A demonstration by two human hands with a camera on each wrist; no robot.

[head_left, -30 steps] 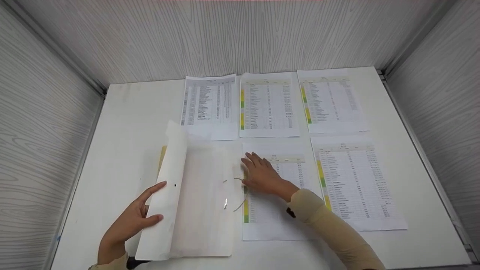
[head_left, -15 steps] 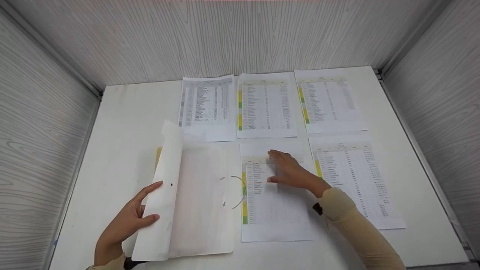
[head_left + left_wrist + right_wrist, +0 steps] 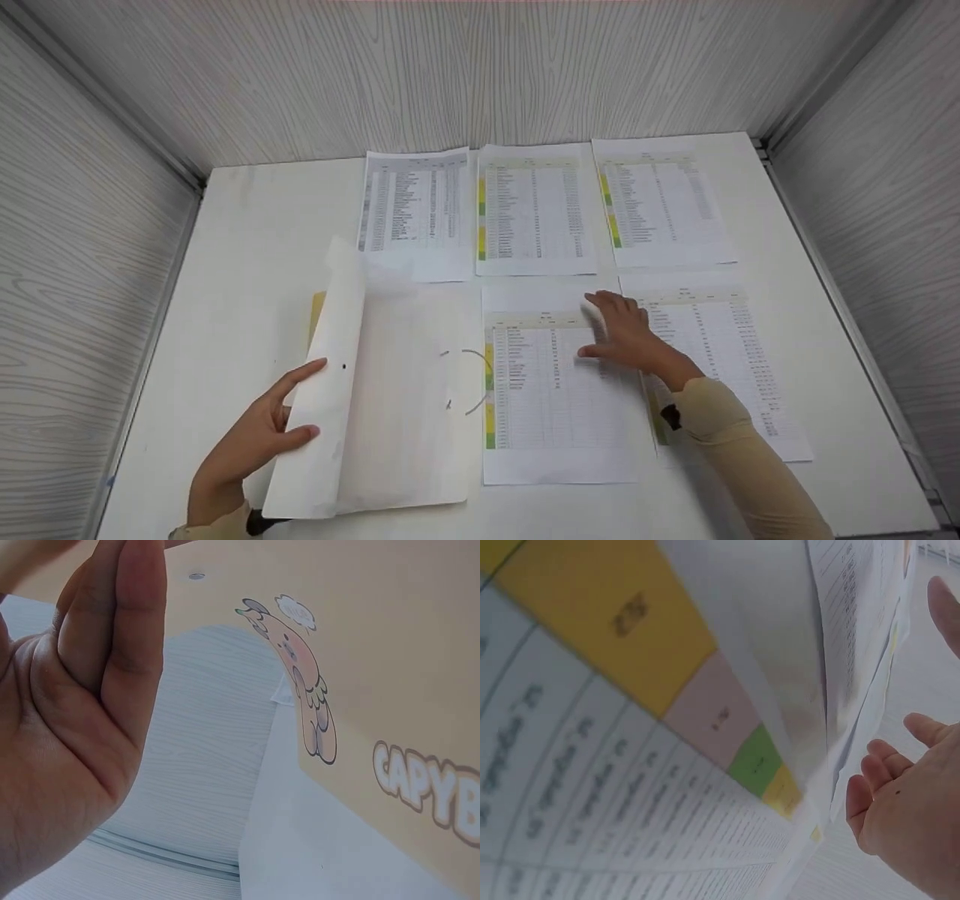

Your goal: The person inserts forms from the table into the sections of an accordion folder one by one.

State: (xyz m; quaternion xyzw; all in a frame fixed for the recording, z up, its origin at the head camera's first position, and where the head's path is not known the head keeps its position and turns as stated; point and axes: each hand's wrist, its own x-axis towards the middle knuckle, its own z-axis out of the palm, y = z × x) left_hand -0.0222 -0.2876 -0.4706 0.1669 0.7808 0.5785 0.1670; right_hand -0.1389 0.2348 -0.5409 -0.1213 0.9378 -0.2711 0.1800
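A ring binder (image 3: 412,450) lies at the front left of the table, its white inner side facing up. My left hand (image 3: 251,439) holds its raised cover (image 3: 319,450), thumb and index finger on the white side and the other fingers behind. The cover's tan outside (image 3: 390,675) carries a cartoon animal and the letters "CAPYB". At the binder's right edge, thin metal rings (image 3: 478,355) stand parted. My right hand (image 3: 626,334), fingers spread and holding nothing, is over the right edge of the front middle printed sheet (image 3: 555,420), overlapping the sheet to its right (image 3: 720,360).
Along the back lie a grey-toned table sheet (image 3: 416,210), a yellow-and-green edged sheet (image 3: 536,217) and a similar one (image 3: 660,210). Wood-grain panels (image 3: 480,75) enclose the white table (image 3: 262,217) at the back and both sides.
My right hand has moved right, from the rings at the binder's edge to the far side of the front middle sheet. The rings are now uncovered. My left hand keeps holding the cover.
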